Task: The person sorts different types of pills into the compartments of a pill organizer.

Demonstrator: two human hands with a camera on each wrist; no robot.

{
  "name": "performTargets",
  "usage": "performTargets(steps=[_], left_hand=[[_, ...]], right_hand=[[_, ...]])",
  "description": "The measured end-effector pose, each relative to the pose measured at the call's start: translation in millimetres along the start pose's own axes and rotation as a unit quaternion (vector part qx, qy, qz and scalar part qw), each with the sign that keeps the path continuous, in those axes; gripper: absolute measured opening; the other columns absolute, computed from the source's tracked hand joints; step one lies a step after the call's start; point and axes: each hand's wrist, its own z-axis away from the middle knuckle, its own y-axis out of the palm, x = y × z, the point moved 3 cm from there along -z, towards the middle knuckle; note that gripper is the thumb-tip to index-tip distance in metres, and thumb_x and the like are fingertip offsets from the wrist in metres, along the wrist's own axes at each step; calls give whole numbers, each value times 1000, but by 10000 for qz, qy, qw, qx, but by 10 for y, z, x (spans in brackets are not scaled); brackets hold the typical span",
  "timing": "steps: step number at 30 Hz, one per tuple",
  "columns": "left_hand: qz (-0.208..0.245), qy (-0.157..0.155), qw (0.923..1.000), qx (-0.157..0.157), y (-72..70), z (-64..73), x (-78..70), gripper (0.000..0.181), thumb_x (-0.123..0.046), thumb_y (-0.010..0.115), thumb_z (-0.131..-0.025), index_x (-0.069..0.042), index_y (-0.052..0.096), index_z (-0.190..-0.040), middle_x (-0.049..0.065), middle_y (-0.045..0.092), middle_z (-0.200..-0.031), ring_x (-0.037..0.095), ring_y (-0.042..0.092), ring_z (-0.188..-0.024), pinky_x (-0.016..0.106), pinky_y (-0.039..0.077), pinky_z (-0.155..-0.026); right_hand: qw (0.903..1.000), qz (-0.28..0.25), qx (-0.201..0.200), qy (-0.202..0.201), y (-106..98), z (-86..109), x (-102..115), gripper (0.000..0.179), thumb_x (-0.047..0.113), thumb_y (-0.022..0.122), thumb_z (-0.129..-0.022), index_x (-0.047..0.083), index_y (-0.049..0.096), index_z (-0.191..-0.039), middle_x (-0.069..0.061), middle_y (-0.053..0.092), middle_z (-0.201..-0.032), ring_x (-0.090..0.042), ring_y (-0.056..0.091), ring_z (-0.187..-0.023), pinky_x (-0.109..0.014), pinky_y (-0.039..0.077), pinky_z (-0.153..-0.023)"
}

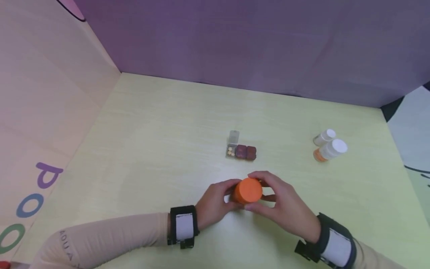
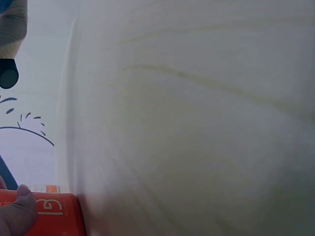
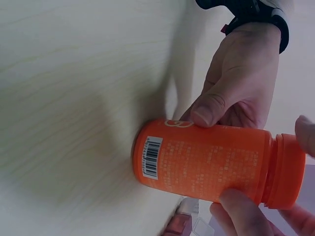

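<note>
An orange bottle (image 3: 202, 160) with a barcode label and an orange screw cap (image 1: 250, 189) is between both hands. My left hand (image 1: 213, 203) grips the bottle's body, its thumb on one side in the right wrist view. My right hand (image 1: 283, 203) has thumb and fingers around the cap and upper part of the bottle. The cap sits on the bottle. The bottle stands upright at the table surface; whether its base touches is hard to tell. Just beyond lies a small pill box (image 1: 246, 152), its left compartment's clear lid (image 1: 233, 136) raised, showing several pale tablets (image 1: 231, 151).
Two white-capped bottles stand at the right, a small one (image 1: 324, 137) and a larger one with orange contents (image 1: 330, 150). A purple-grey panel (image 1: 235, 45) borders the table (image 1: 161, 123) at the back, and a pale lettered panel (image 1: 43, 93) at the left.
</note>
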Motion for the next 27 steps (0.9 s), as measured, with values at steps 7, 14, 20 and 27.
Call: performTargets(steps=[7, 14, 20, 27], left_hand=[[75, -2, 10000, 55, -3, -1, -8, 62, -8, 81, -86, -14, 57, -143, -1, 62, -141, 13, 57, -129, 34, 46, -108], [-68, -1, 9999, 146, -4, 1, -5, 60, -9, 79, -88, -16, 57, -143, -4, 61, -141, 12, 56, -131, 35, 44, -110], [-101, 10, 9998, 159, -4, -8, -6, 61, -8, 80, -87, -16, 58, -143, -4, 61, -141, 12, 55, -131, 36, 44, -110], [-168, 34, 9998, 136, -5, -4, -11, 60, -9, 80, -87, -14, 58, -143, -2, 62, -140, 13, 56, -131, 35, 44, -110]], right_hand=[[9994, -15, -58, -346, 7, 21, -7, 80, 1, 83, -82, 18, 49, -151, -6, 63, -132, -26, 63, -114, -34, 62, -76], [9999, -16, -84, -82, 8, 20, -30, 59, 20, 85, -85, 18, 56, -136, 2, 64, -128, -23, 63, -110, -36, 62, -76], [9998, -37, -99, -162, 17, 37, -9, 76, 15, 85, -84, 17, 47, -149, -7, 62, -132, -27, 63, -111, -35, 62, -75], [9997, 13, -155, -206, 26, 41, -14, 64, 11, 84, -84, 16, 56, -142, -2, 63, -128, -23, 63, -110, -35, 62, -76]])
